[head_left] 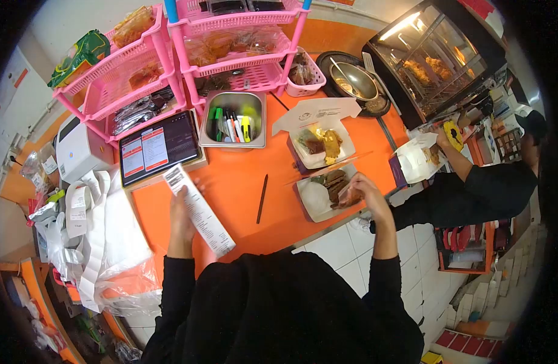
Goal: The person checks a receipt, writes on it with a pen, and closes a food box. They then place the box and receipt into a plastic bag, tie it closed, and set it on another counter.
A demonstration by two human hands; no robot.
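Observation:
My left hand (pixel 180 212) grips a long printed receipt (pixel 200 213), which slants over the orange counter's left half. My right hand (pixel 367 191) is closed at the right side of an open food box (pixel 316 205) with white rice and sliced brown meat inside. Its fingers pinch a small clear packet (pixel 350 197) with something reddish-brown in it, low over the box. Just behind stands a second food box (pixel 323 155), lid up, holding yellow and brown food. A dark pen (pixel 262 199) lies between my hands.
A tablet (pixel 159 149) leans at the left, near a metal tub of markers (pixel 233 119). Pink racks (pixel 230 62) and a lit food warmer (pixel 433 64) stand behind. At right, a co-worker (pixel 485 188) holds another open box (pixel 417 159). Receipt strips (pixel 91 224) hang at left.

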